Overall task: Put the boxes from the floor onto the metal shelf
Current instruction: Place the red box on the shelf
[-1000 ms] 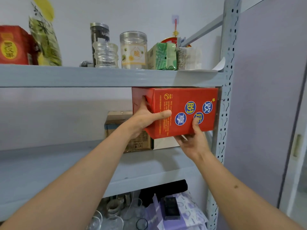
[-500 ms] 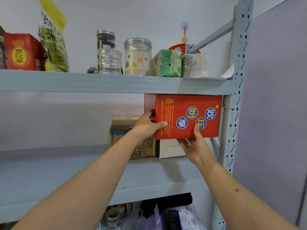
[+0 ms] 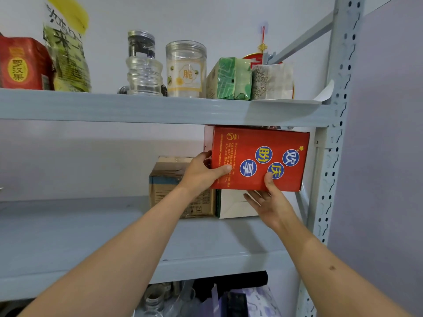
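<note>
Step in hand: putting the red box [image 3: 258, 156] up on the metal shelf [image 3: 160, 108], at the right end of the middle level, just under the upper board.

Red box sitting on top of the white box [image 3: 231, 204], or very near it; hard to tell if all its weight is down yet. Brown box [image 3: 169, 186] just beside, to the left. Right edge of the red box close to the grey post [image 3: 332, 156].

Left hand [image 3: 201, 173] gripping the left corner of the red box, thumb across the front, other fingers round the side. Right hand [image 3: 270, 197] holding up the bottom edge, thumb pressed on the front, fingers spread under the box and in front of the white box.

Next move, as a guess: slide the red box further back until it sits flat and steady. Then pull the right fingers out from under first, and let go with the left. Needs care, with little room under the upper board, and the stack of 2 could tip if the top box hangs over.

Jars, bags and a green pack up on the top level, not part of the job.
</note>
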